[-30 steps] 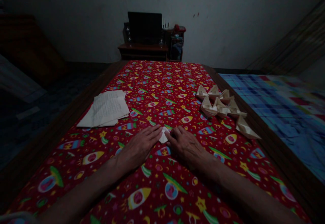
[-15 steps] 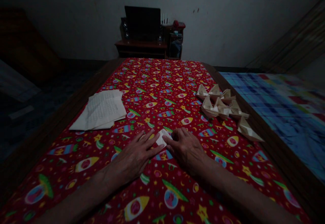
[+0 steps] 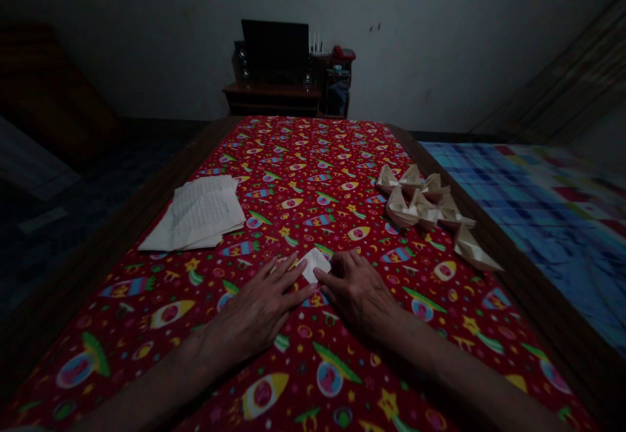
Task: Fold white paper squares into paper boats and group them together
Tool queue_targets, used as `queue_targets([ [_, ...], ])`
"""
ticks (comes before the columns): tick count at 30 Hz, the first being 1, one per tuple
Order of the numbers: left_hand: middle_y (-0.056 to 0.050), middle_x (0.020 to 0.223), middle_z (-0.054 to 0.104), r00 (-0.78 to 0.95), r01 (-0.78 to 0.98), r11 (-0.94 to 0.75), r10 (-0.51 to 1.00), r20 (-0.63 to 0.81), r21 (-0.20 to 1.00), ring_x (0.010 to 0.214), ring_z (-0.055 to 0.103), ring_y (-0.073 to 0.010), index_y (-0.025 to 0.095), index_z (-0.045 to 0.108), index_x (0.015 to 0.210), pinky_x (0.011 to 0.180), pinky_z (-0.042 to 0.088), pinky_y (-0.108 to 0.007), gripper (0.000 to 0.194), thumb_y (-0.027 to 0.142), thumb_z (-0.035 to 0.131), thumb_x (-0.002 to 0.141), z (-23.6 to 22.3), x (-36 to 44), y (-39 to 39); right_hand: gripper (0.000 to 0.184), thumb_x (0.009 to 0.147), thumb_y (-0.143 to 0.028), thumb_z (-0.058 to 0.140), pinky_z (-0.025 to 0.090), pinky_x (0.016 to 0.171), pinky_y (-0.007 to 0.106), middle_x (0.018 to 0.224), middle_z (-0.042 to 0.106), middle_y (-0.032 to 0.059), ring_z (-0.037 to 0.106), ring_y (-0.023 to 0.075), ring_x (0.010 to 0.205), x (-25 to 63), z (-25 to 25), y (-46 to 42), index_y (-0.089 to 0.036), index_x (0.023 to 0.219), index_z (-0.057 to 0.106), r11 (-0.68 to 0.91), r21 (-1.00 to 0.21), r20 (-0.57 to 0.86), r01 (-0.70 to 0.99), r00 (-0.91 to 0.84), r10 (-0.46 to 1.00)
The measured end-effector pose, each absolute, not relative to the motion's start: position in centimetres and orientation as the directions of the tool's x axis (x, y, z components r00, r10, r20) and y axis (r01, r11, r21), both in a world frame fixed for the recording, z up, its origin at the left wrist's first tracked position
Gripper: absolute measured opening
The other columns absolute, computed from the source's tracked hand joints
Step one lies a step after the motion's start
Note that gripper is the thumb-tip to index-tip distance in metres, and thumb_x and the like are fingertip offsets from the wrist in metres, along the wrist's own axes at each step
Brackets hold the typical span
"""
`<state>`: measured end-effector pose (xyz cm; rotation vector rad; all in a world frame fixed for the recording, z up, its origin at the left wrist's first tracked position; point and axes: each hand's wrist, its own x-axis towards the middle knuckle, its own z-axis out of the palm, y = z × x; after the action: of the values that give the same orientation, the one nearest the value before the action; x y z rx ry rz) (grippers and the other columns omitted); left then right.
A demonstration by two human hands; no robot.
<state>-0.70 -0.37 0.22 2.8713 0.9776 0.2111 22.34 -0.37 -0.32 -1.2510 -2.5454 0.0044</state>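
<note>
A small folded white paper (image 3: pixel 315 264) lies on the red patterned cloth (image 3: pixel 303 354) of a long table. My left hand (image 3: pixel 259 305) rests flat on the cloth with its fingers stretched out, the fingertips at the paper's left edge. My right hand (image 3: pixel 358 288) lies palm down beside it, fingers bent and pressing on the paper's right edge. Much of the paper is hidden under the fingers.
A stack of written paper sheets (image 3: pixel 198 213) lies at the left. Several folded paper boats (image 3: pixel 425 207) cluster at the right near the table's wooden edge (image 3: pixel 518 256). A blue checked mattress (image 3: pixel 548 210) is beyond it. A dark screen on a cabinet (image 3: pixel 276 66) stands against the far wall.
Both hands have drawn slightly back toward me and the left fingers have spread. More of the folded paper now shows between the fingertips.
</note>
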Motion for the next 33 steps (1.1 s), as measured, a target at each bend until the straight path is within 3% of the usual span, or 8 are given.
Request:
queue_targets([
  [4,-0.004,0.136,0.048,0.754,0.568,-0.77,0.629,0.192,0.292,0.129,0.038,-0.025,0.027,0.053,0.124,0.105,0.034,-0.046,0.049,0.006,0.045,0.081,-0.1,-0.5,0.7,0.023,0.091,-0.024,0.045,0.035,0.068,0.03,0.09,0.051,0.0081,0.043,0.0184,0.081,22.3,-0.7,-0.2,-0.024,0.106,0.063,0.612,-0.191,0.317,0.768,-0.541,0.779],
  [7,-0.006,0.107,0.066,0.604,0.565,-0.677,0.729,0.323,0.471,0.102,0.058,-0.0179,0.02,0.061,0.113,0.091,0.047,-0.033,0.036,0.008,0.039,0.086,-0.3,0.2,2.6,0.021,0.091,-0.026,0.047,0.034,0.064,0.028,0.086,0.05,0.0061,0.043,0.0164,0.077,22.2,-1.0,0.2,-0.024,0.097,0.066,0.593,-0.263,0.363,0.761,-0.491,0.792],
  [11,-0.007,0.095,0.062,0.522,0.669,-0.609,0.793,0.315,0.426,0.087,0.058,-0.0193,0.017,0.059,0.106,0.079,0.047,-0.033,0.024,0.028,0.045,0.09,-0.6,1.6,4.4,0.018,0.09,-0.025,0.049,0.033,0.062,0.026,0.085,0.051,0.0049,0.044,0.0151,0.075,22.2,-1.3,0.5,-0.024,0.091,0.067,0.579,-0.327,0.382,0.747,-0.456,0.804],
  [15,-0.004,0.085,0.059,0.529,0.701,-0.588,0.808,0.259,0.404,0.08,0.056,-0.0192,0.017,0.057,0.09,0.071,0.044,-0.031,0.016,0.032,0.049,0.087,-0.9,2.5,5.2,0.014,0.09,-0.027,0.05,0.037,0.065,0.025,0.087,0.053,0.0043,0.047,0.0144,0.076,22.3,-1.6,1.0,-0.021,0.09,0.063,0.553,-0.429,0.352,0.714,-0.431,0.831],
  [18,-0.003,0.079,0.06,0.493,0.705,-0.52,0.848,0.194,0.482,0.073,0.056,-0.0169,0.018,0.057,0.082,0.066,0.042,-0.028,0.012,0.029,0.051,0.083,-0.5,2.7,5.6,0.01,0.086,-0.027,0.055,0.039,0.067,0.025,0.086,0.056,0.0034,0.05,0.0146,0.077,22.5,-1.9,1.5,-0.019,0.091,0.058,0.49,-0.519,0.334,0.701,-0.361,0.871],
  [23,0.0,0.071,0.063,0.429,0.678,-0.375,0.9,0.074,0.633,0.064,0.057,-0.0148,0.017,0.061,0.076,0.059,0.04,-0.025,0.014,0.029,0.054,0.078,0.3,2.9,5.7,0.023,0.085,-0.03,0.055,0.041,0.071,0.028,0.092,0.06,0.0059,0.054,0.0174,0.083,22.3,-2.1,2.1,-0.018,0.105,0.057,0.468,-0.544,0.331,0.697,-0.334,0.882],
  [29,0.0,0.072,0.065,0.395,0.503,-0.243,0.918,0.029,0.829,0.064,0.059,-0.0142,0.017,0.062,0.089,0.057,0.044,-0.022,0.022,0.032,0.057,0.074,-0.1,3.4,5.4,0.015,0.084,-0.03,0.055,0.039,0.059,0.022,0.072,0.06,0.0001,0.054,0.0122,0.065,21.6,-1.7,2.4,-0.018,0.081,0.062,0.356,-0.749,0.267,0.558,-0.238,0.934],
  [33,0.0,0.071,0.065,0.445,0.443,-0.265,0.894,0.046,0.856,0.066,0.059,-0.0136,0.017,0.064,0.079,0.059,0.044,-0.021,0.02,0.034,0.053,0.079,0.2,3.7,5.0,0.02,0.084,-0.034,0.055,0.039,0.055,0.02,0.066,0.057,-0.0019,0.052,0.0107,0.061,21.3,-1.1,2.5,-0.018,0.074,0.06,0.268,-0.876,0.197,0.401,-0.209,0.958],
])
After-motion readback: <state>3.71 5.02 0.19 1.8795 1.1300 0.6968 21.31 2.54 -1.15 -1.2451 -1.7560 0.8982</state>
